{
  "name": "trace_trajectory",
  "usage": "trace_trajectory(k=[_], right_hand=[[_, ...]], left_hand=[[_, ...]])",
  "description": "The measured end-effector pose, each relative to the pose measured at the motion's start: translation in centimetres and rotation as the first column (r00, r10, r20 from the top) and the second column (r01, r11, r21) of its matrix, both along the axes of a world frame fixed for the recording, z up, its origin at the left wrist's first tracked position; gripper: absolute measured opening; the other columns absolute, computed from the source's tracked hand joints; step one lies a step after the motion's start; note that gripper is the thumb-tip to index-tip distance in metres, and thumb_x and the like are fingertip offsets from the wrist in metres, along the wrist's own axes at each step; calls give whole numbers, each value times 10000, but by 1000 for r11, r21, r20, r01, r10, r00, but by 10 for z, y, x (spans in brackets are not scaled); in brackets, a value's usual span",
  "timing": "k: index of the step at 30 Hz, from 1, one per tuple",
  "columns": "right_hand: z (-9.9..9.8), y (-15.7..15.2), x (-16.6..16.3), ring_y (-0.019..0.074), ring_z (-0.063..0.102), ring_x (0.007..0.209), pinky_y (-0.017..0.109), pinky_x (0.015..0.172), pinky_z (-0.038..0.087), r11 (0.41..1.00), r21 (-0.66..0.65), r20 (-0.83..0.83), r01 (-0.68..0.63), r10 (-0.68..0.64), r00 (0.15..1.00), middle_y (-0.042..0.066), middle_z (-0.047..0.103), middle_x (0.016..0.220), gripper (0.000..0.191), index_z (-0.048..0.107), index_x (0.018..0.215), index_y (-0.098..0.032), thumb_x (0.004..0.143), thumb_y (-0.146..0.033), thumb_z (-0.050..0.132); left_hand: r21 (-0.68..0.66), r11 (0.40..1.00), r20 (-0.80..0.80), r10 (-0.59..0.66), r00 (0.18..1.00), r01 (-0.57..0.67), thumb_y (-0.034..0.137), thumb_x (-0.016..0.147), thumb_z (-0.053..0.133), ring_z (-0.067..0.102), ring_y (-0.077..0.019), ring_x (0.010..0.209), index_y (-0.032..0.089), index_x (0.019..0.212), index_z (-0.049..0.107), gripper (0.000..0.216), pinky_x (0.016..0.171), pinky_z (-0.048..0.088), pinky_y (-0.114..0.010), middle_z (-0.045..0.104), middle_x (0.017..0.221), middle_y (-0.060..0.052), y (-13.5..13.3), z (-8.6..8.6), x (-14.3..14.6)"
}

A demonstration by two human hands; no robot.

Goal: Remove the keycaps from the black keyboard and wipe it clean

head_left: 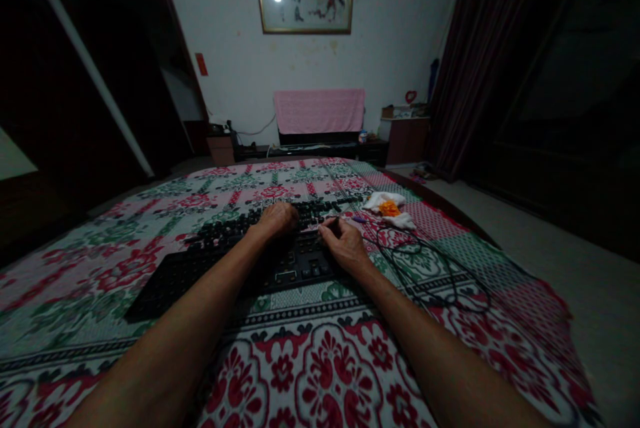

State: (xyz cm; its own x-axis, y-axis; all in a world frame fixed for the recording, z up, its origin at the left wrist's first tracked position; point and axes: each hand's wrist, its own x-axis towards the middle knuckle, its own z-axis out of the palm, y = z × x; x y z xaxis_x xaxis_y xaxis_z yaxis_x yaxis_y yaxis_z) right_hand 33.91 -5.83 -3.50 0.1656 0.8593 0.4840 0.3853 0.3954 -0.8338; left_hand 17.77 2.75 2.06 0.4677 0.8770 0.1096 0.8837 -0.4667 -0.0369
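Note:
A black keyboard (175, 278) lies across the patterned cloth in front of me, many of its keycaps off and only a few left at its right end. Beyond its far edge, loose black keycaps (225, 225) are spread in a long pile. My left hand (279, 218) is over the pile's near side, fingers curled down and their tips hidden. At the keyboard's right end is my right hand (345, 241), thumb and forefinger drawn together in a pinch. Something small and dark shows by those fingers, too dim to name.
Right of the keyboard lies its looped black cable (445, 275). A crumpled white cloth with an orange patch (389, 207) sits past my right hand, near a small purple-ended object (359, 220). The patterned bed cover (340, 375) drops off at the right edge.

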Motion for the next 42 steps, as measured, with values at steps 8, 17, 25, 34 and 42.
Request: trace_trajectory(k=[8,17,25,34,42], right_hand=[[5,-6,1,147,598,646,256,624,470,995,-26,-4,-95,94,996,23,634,698,221,573,805,-168,759,-382,542],[12,-21,-3,121,582,601,223,590,457,944,-65,90,-325,330,940,1,622,653,174,574,774,-158,752,-331,563],[16,-33,-6,90,504,553,191,524,395,909,-124,276,-399,418,866,-19,560,628,173,594,790,-152,764,-319,561],[29,-41,-11,91,462,534,195,521,352,911,-85,514,-404,387,765,-18,548,601,157,624,773,-163,773,-306,561],[36,-46,-12,82,461,505,190,517,349,903,-133,536,-409,413,736,-27,549,575,179,631,773,-155,775,-316,554]], left_hand=[[-9,998,18,-64,998,64,184,721,468,636,-189,896,271,959,692,338,771,469,-249,709,930,-28,-4,-5,-5],[7,996,1,-91,996,91,223,804,394,619,-186,889,230,990,669,333,767,459,-257,682,947,-60,-42,-19,-30],[60,993,67,-101,993,97,262,839,379,576,-207,990,215,1111,608,359,858,445,-300,628,1080,-75,-51,-31,-36],[42,995,67,-88,994,86,274,842,384,569,-221,1007,223,1133,592,361,871,444,-317,619,1103,-76,-42,-37,-36],[67,994,57,-86,995,82,270,842,387,572,-200,998,225,1095,607,338,889,437,-300,631,1074,-60,-44,-38,-35]])
